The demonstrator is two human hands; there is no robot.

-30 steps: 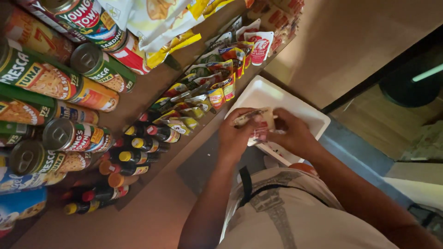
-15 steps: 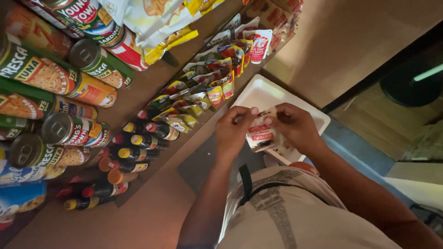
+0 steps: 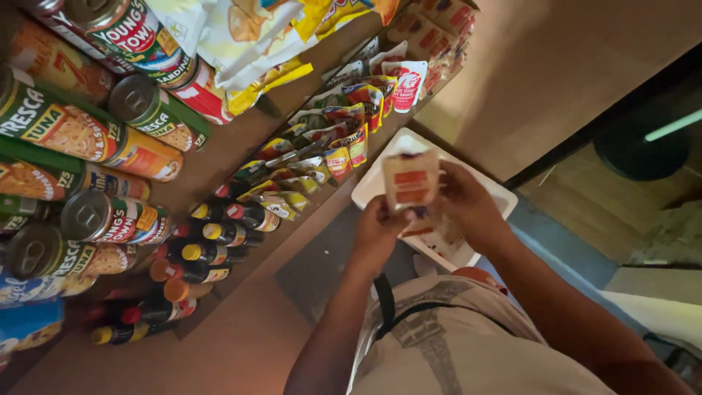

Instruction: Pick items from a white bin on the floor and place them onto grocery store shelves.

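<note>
Both hands, left hand (image 3: 379,232) & right hand (image 3: 462,201), pinched small beige sachet w/ orange label (image 3: 410,180) upright over white foam tray (image 3: 488,197), prob. to read its face.

Both hands, left hand (image 3: 376,232) and right hand (image 3: 468,205), meet over a white rectangular plastic tray (image 3: 482,192), pinching a small pale sachet with orange label (image 3: 411,179) between them. To their left, close by, a wooden shelf edge (image 3: 292,234) carries a packed row of upright yellow and red foil sauce pouches (image 3: 329,143) and, nearer the camera, dark bottles with yellow and red caps (image 3: 212,245); no gap shows between them. Further left, stacked green and red tin cans (image 3: 95,132) fill the shelves. Open room lies to the right: a bare tan wall (image 3: 570,66) and a grey floor strip (image 3: 563,241) beside the tray. Below the hands, the person's own pale shirt (image 3: 453,336) blocks the way.
</note>
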